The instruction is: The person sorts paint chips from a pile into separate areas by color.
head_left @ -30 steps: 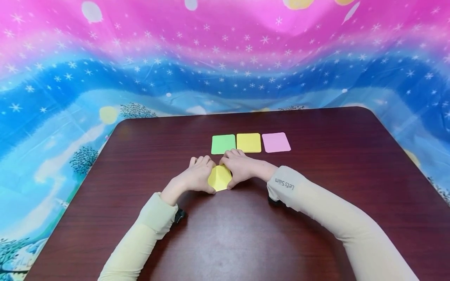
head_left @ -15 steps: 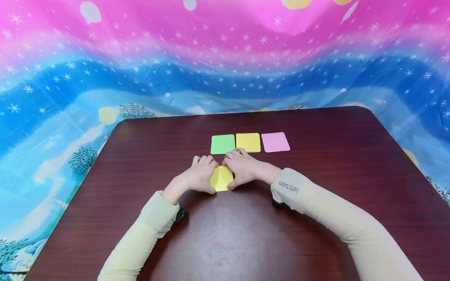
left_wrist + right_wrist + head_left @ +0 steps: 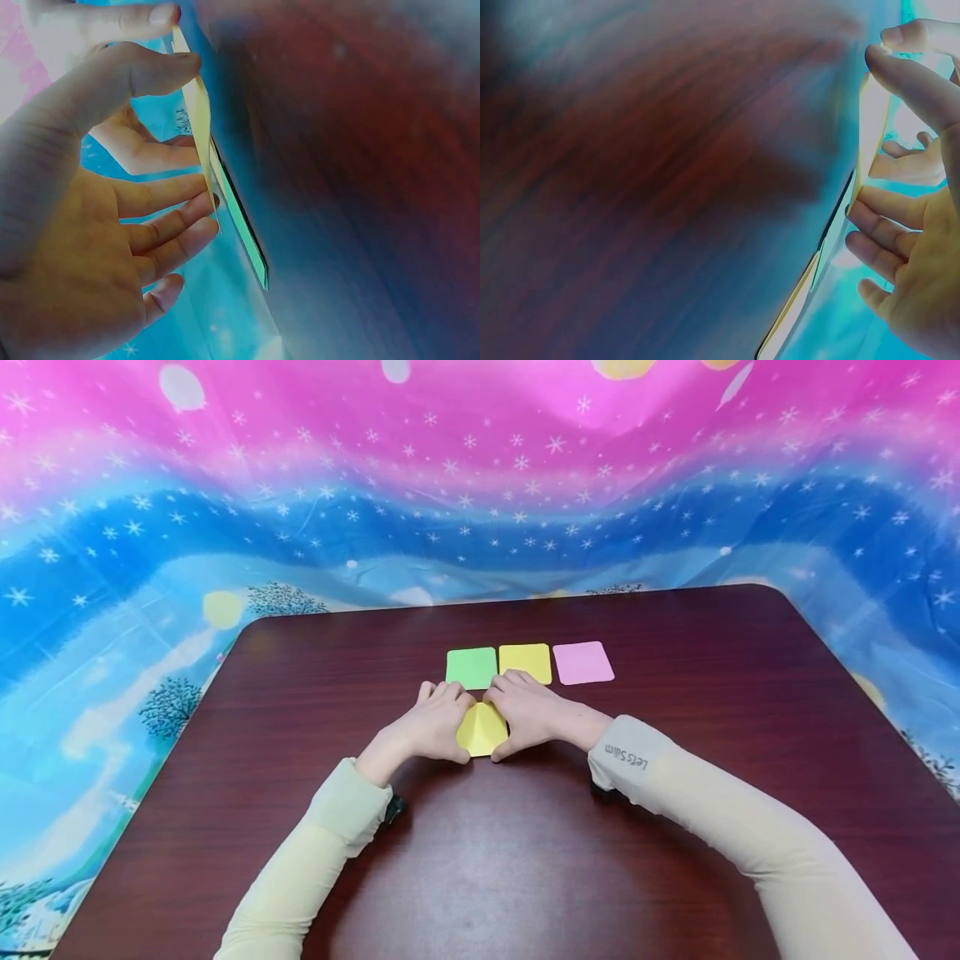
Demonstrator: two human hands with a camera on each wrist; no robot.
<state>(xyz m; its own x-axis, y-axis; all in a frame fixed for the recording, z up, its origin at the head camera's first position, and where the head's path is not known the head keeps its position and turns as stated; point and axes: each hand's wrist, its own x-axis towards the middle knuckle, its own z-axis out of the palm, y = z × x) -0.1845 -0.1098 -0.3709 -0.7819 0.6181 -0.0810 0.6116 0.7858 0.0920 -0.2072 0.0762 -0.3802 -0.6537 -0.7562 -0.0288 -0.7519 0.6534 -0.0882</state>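
Observation:
A small yellow paper square (image 3: pixel 483 729) with a faint crease down its middle is held between both hands, close over the near side of a row of paper squares. My left hand (image 3: pixel 435 724) grips its left side, thumb at the near edge and fingers at the far edge. On the right side my right hand (image 3: pixel 527 718) holds it the same way. Both wrist views show the paper (image 3: pixel 198 120) slightly bowed between thumbs and fingertips. Fingers hide its side edges in the head view.
Beyond the hands lie a green square (image 3: pixel 471 667), a yellow square (image 3: pixel 527 662) and a pink square (image 3: pixel 583 662) in a row on the dark wooden table (image 3: pixel 480 877). A patterned cloth (image 3: pixel 480 468) hangs behind the table.
Both hands have shifted a little to the right and away from the body, carrying the yellow paper square nearer to the row. The three squares in the row have stayed put.

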